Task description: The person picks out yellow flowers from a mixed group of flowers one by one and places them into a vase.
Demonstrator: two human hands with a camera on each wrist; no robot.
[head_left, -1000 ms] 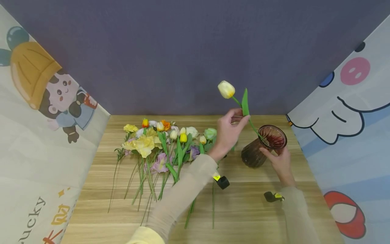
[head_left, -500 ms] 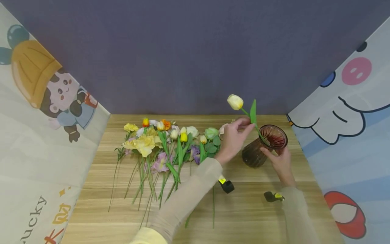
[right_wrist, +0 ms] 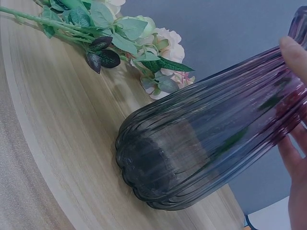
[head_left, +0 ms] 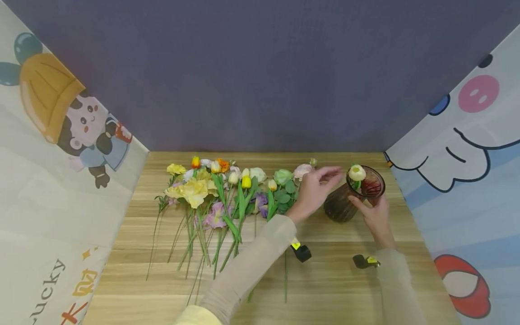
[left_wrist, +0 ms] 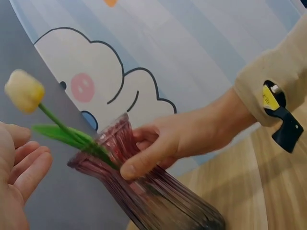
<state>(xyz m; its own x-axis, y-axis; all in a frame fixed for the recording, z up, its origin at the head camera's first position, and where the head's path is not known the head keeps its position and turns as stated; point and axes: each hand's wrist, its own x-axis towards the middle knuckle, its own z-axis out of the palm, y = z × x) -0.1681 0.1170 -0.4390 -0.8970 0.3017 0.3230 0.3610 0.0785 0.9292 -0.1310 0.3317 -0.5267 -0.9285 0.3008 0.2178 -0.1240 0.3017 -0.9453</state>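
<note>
A white tulip (head_left: 357, 173) stands in a ribbed, purple-tinted glass vase (head_left: 339, 204), its bloom and green leaf (left_wrist: 62, 134) above the rim. Part of the stem shows through the glass in the right wrist view. My right hand (head_left: 374, 220) grips the vase near its neck, thumb on the near side and fingers behind. Just left of the rim, my left hand (head_left: 316, 192) has its fingers loosely extended with nothing between them. The left wrist view shows those fingers (left_wrist: 29, 175) apart from the tulip.
Several artificial flowers lie left of my left hand on the wooden table (head_left: 321, 284), among them a large yellow bloom (head_left: 193, 193), a purple flower (head_left: 216, 215) and a pale pink flower (head_left: 303, 171). A dark panel (head_left: 260, 81) rises behind, with printed panels on both sides.
My left hand lowered the tulip rightward into the vase and let it go. The bloom dropped from above the hand to the vase's rim. My right hand kept holding the vase.
</note>
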